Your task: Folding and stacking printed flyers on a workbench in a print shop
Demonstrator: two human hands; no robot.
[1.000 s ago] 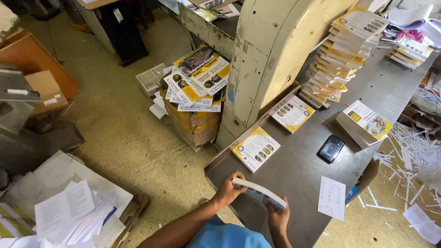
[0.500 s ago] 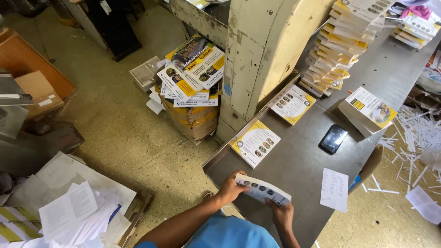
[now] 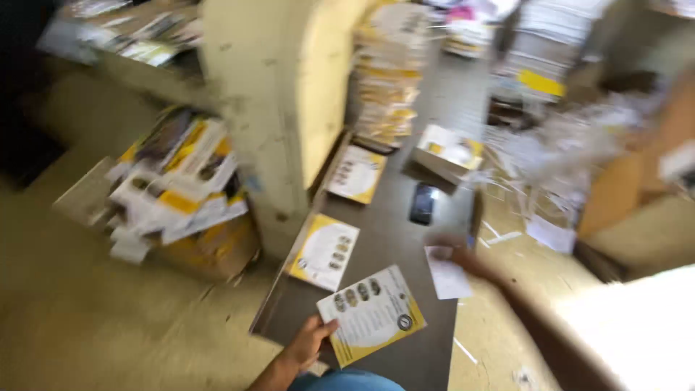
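Dark table [image 3: 405,246] is carrying scattered leaflets. Your left hand [image 3: 308,344] is pinching a leaflet [image 3: 371,313] by its edge. Your right hand [image 3: 463,257], blurred, is reaching over a slip [image 3: 447,274]; its grip is unclear.

A single head-worn camera looks steeply down from above the person, close over the dark worktop [image 3: 391,239], which runs toward 12 o'clock; the view is motion-blurred.

Leaflet [image 3: 373,313] in left hand [image 3: 308,345], tabletop [image 3: 394,217]
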